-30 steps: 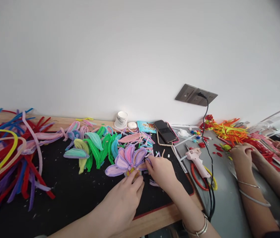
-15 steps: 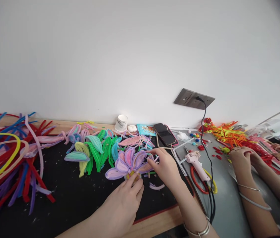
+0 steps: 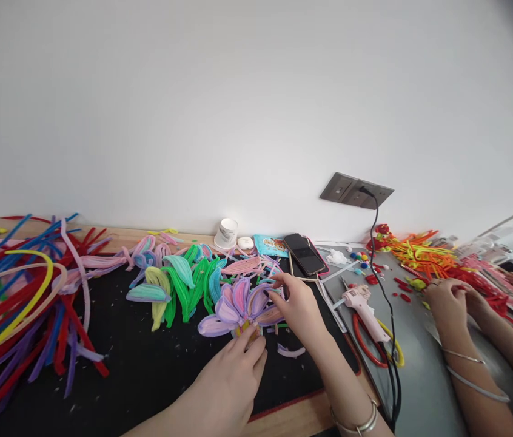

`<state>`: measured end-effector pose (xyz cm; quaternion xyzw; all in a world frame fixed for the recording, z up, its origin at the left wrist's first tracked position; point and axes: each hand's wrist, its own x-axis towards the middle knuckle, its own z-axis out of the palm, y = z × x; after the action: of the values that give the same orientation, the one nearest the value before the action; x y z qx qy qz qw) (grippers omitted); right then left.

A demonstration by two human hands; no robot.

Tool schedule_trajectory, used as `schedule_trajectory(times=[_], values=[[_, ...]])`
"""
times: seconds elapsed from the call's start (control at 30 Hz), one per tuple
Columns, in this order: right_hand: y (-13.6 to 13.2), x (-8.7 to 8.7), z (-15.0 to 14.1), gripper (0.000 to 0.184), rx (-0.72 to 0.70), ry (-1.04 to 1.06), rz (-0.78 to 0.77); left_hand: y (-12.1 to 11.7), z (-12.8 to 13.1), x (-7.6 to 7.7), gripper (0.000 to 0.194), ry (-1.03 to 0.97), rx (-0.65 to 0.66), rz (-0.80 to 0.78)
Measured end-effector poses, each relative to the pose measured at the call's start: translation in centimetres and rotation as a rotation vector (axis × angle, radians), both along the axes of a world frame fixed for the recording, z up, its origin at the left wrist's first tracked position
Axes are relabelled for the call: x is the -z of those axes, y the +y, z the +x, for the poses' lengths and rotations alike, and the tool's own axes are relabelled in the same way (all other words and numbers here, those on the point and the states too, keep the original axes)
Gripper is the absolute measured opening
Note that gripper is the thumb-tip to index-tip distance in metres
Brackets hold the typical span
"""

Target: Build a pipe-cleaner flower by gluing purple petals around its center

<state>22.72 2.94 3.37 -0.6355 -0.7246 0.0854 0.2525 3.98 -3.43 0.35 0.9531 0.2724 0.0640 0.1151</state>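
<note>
A purple and pink pipe-cleaner flower [image 3: 237,305] lies on the black mat [image 3: 147,364]. My left hand [image 3: 231,376] pinches the flower's yellow base from below. Just right of the flower, my right hand [image 3: 296,306] has its fingers curled and pinched at the petals' edge among small pipe-cleaner bits; what it holds is too small to name. A short lilac piece [image 3: 290,351] lies on the mat below that hand.
Loose pipe cleaners [image 3: 15,303] pile up at the left. Green and pastel leaf shapes [image 3: 179,276] lie behind the flower. A paper cup [image 3: 227,232], phones [image 3: 304,254] and a glue gun [image 3: 363,303] sit to the right. Another person's hands [image 3: 447,300] work among orange and red pipe cleaners.
My right hand rose from the mat beside the flower to the petals' right edge. The view tilted slightly. My left hand stayed on the flower's base.
</note>
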Motion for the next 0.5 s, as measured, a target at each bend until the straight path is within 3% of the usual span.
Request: schedule_trajectory(times=[0.13, 0.27, 0.4, 0.5], values=[[-1.3, -0.4, 1.4, 0.022, 0.099, 0.022, -0.038, 0.0, -0.1, 0.0, 0.052, -0.012, -0.005, -0.034], [-2.9, -0.1, 2.7, 0.019, 0.106, 0.059, -0.141, -0.1, -0.2, 0.0, 0.051, -0.041, -0.03, -0.054], [-4.2, 0.3, 3.8, 0.024, 0.147, 0.159, -0.138, -0.4, -0.2, 0.2, 0.047, -0.092, -0.053, -0.034], [-4.8, 0.1, 4.5, 0.028, 0.184, 0.218, -0.109, -0.5, 0.0, 1.1, 0.044, -0.118, -0.07, 0.022]])
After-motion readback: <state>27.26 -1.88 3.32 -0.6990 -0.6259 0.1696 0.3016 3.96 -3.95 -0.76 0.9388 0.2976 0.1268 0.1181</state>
